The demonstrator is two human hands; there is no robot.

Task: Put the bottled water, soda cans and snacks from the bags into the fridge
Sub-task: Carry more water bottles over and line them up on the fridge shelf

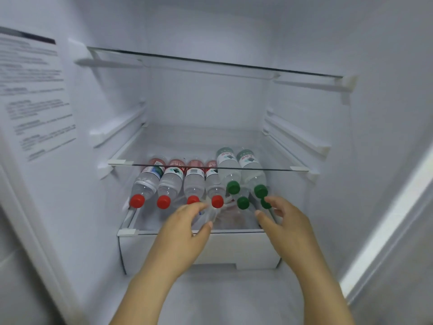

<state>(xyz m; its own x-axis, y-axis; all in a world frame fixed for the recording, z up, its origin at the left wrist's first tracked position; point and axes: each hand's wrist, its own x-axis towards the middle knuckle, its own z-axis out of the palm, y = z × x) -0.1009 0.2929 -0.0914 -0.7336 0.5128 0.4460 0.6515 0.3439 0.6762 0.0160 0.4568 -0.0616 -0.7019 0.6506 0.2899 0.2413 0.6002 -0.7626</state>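
Fridge shelf (234,231) | L fingers (194,207) round clear bottle (209,215), blurry | R fingers (274,201) grip unclear

Left hand (185,228), right hand (288,221): both bare. Left forearm (145,289), right forearm (323,285): bare skin down to frame edge. Thumbnails (210,224) short, plain.

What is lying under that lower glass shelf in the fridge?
Water bottles on their sides: four with red caps, four with green caps, two stacked on two. The lower green pair is mostly covered.
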